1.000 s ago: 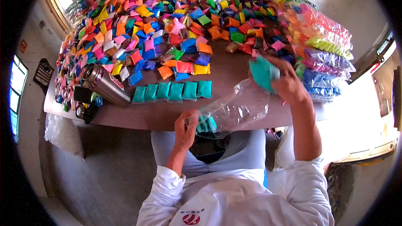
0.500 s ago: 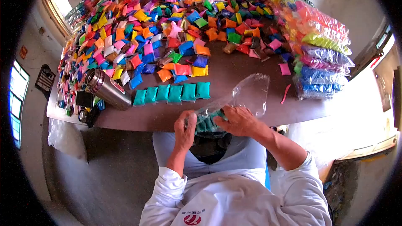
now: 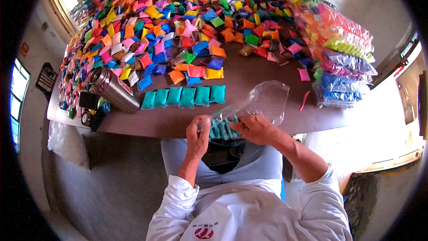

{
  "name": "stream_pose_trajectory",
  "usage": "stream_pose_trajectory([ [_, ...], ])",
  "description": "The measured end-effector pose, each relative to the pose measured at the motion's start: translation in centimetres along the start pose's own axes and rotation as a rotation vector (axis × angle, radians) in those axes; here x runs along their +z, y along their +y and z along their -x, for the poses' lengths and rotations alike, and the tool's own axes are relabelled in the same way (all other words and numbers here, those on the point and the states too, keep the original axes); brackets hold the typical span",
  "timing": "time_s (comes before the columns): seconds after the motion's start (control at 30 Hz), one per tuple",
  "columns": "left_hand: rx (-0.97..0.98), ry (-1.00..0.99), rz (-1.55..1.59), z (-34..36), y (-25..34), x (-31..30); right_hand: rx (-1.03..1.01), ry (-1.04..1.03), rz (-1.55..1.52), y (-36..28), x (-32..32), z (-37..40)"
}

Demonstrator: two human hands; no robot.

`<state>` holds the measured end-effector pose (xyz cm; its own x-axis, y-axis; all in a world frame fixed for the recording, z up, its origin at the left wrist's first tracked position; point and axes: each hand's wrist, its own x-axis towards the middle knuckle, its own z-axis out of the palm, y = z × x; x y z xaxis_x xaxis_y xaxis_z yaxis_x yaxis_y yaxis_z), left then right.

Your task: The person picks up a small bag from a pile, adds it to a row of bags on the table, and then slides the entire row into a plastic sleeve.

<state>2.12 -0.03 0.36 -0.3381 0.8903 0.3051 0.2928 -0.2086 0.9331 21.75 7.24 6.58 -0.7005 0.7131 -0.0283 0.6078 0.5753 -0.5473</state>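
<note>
At the table's near edge, my left hand [image 3: 198,135] is closed on the left end of a clear plastic bag [image 3: 269,100]. Inside the bag, several teal packets [image 3: 221,129] stand packed side by side. My right hand [image 3: 256,129] grips the bag at the right end of these packets, its thumb pointing left against them; some fingertips are hidden. The bag's loose upper part spreads over the table beyond my right hand. Just past the bag lies a row of several more teal packets [image 3: 188,96].
A large heap of multicoloured packets [image 3: 178,31] covers the table's far side. Filled bags [image 3: 343,78] are stacked at the right. A steel flask [image 3: 115,91] and a small black device [image 3: 91,118] stand at the left. A pink strip [image 3: 304,101] lies right of the bag.
The view has shifted slightly. My right hand has moved a little right along the bag, and more of the teal packets inside now show between my hands.
</note>
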Motion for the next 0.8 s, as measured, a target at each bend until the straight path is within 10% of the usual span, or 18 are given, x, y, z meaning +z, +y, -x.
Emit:
stream_pose_trajectory([
  [0.1,-0.058,-0.029,0.007,0.1,0.4,-0.1,-0.327,0.12,0.347,2.2,-0.3,0.4],
  [0.23,-0.03,0.007,0.042,0.2,-0.4,0.3,-0.031,0.217,-0.167,-0.2,-5.4,0.6],
  [0.4,-0.034,-0.024,0.039,0.4,-1.3,0.0,-0.155,0.487,-0.123,-3.4,-9.0,-2.9],
  [0.5,-0.038,-0.014,0.039,0.5,-1.3,0.2,-0.266,0.414,-0.018,-3.8,-8.6,-7.4],
  [0.7,-0.135,-0.028,0.232,0.7,-1.9,0.4,-0.067,-0.417,0.52,-3.6,-5.6,-14.4],
  [0.8,-0.108,-0.036,0.217,0.7,-1.9,0.4,-0.175,-0.396,0.466,-3.6,-4.7,-13.8],
])
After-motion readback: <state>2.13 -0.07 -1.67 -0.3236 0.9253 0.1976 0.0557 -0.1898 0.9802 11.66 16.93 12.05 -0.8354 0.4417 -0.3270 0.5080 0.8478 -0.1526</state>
